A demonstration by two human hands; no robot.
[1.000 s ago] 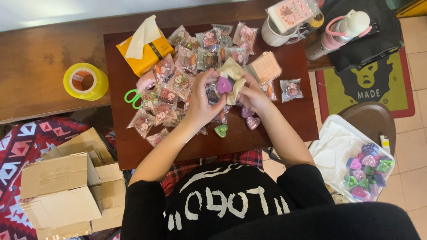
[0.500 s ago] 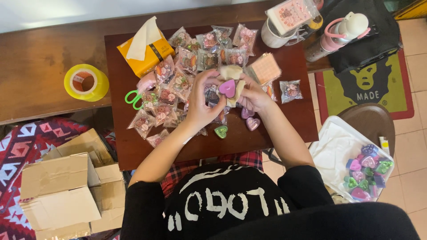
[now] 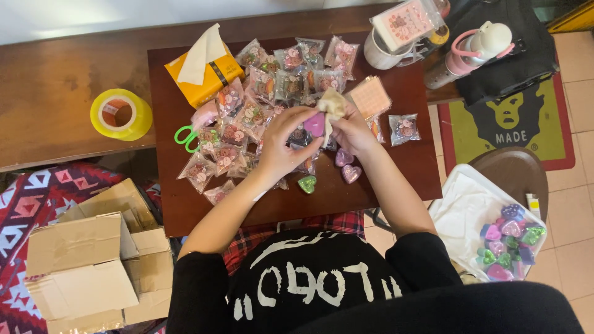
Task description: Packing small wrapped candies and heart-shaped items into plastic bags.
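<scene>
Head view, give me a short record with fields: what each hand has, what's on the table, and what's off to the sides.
left hand: left hand pinches a pink heart between its fingertips
right hand: right hand holds a cream cloth against the heart
near hands: three loose hearts on the brown table
table: pile of clear packets, yellow tissue box, green scissors
left side: yellow tape roll, cardboard boxes
right side: bag of coloured hearts on a stool

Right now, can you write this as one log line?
left hand: holds pink heart | right hand: holds cream cloth against it | loose hearts on table
</scene>
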